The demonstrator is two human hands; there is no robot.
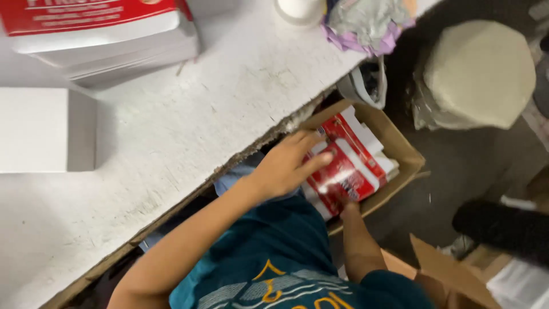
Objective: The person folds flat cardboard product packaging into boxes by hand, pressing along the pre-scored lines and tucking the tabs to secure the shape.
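Left hand [284,167] spread flat on red-and-white packets [343,171] in the brown cardboard box [400,143], right hand [346,201] gripping them, white worktable's ragged edge [246,151] overhanging at ten o'clock.

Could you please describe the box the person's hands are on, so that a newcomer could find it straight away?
Below the white table's worn edge sits an open brown carton. Inside it, the left hand and right hand touch the red-and-white box lying uppermost, nearest the person.
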